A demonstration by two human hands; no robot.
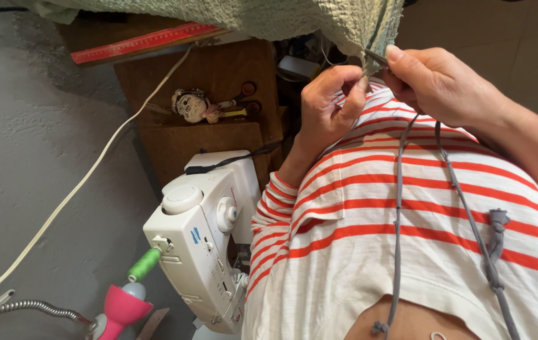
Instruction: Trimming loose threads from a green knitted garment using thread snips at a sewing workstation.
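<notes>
Nearest to you, your red-and-white striped shirt fills the lower right of the view, with two grey cords hanging down over it from below your hands; one carries a knot at its side.

Above that, your left hand is raised in front of your chest, its fingers curled and its fingertips pinched on the lower corner of the green crinkled fabric. Your right hand sits just beside it, to its right, also closed, gripping a thin dark tool whose tip meets the same corner of the cloth between the two hands. What kind of tool it is cannot be told. The fabric hangs from above both hands and spreads across the top of the view.

Below and to the left of your left hand stands a white sewing machine with a green thread spool on its near end. Nearer the bottom edge are a pink lamp head and its metal gooseneck.

Beyond the machine is a brown wooden bench; a small doll lies on it, and a red ruler lies along its far edge. A white cable runs from there across the grey floor.
</notes>
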